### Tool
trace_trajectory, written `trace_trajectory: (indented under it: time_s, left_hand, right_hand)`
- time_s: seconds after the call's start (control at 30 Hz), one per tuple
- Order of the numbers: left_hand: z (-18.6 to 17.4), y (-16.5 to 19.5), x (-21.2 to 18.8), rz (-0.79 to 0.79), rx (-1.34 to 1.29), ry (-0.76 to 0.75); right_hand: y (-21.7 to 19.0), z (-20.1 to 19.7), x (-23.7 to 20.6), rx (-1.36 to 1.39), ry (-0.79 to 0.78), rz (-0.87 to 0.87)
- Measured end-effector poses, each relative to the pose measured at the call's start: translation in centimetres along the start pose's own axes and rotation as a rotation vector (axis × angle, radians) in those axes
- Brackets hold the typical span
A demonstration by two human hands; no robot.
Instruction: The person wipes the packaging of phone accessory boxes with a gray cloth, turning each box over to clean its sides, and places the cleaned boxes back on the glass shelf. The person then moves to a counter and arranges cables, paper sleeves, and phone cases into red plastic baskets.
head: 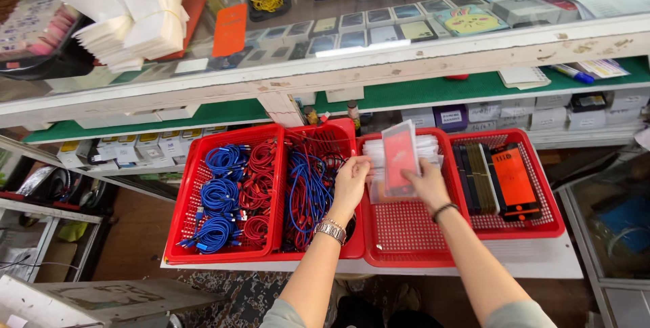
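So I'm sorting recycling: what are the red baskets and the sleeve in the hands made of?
Red baskets: apparently rigid moulded plastic, with a perforated mesh floor and slight gloss. Sleeve, held by the left hand and right hand: likely thin clear plastic film, shiny and see-through over a red insert.

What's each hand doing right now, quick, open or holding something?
Left hand: closed on the edge of the clear sleeve with a red card inside.
Right hand: closed on the same sleeve's lower right side.
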State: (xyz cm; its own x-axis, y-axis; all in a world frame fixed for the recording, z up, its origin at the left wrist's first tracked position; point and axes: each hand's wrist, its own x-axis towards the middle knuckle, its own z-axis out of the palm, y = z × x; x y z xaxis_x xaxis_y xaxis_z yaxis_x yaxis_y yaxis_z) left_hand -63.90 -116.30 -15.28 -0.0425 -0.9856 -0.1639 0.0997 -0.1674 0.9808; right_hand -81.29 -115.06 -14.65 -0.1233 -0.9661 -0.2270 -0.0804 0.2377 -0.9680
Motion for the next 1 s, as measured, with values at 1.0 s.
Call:
trace_trajectory:
  time_s: [1.0]
  left_hand:
    - [4.1,-1.5,2.1,-0.05,-0.228,-0.191]
  right_hand:
    - [1.3,-2.3,-4.8,0.355,-0.269,0.254]
